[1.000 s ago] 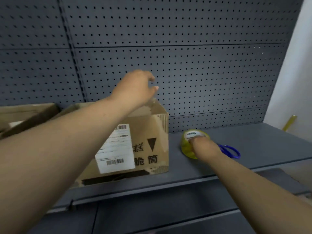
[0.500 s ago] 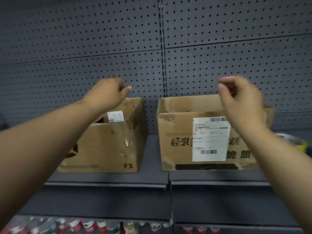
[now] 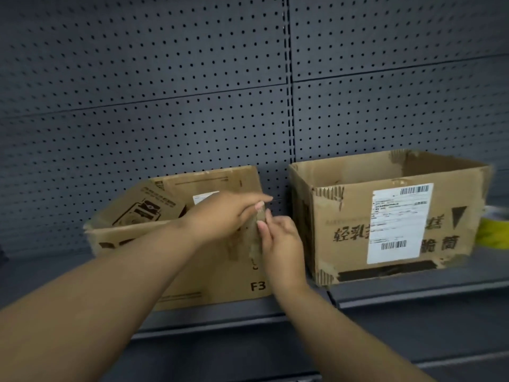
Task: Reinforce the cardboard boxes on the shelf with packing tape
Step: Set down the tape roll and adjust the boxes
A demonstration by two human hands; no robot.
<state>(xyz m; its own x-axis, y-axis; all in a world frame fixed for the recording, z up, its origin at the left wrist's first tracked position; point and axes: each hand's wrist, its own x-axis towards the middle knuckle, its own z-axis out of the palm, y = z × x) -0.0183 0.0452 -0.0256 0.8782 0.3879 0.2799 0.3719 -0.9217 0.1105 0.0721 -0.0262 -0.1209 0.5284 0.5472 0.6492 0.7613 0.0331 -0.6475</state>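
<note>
Hands lowered from mid-air and brought together, left hand and right hand fingers pinching the left box at its taped front corner, on shelf, right box beside, tape roll beyond.

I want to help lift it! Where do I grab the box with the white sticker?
Grip the box by its open top rim at both short sides, coming from the front and above. The top stands open, and the pegboard is close behind.
</note>
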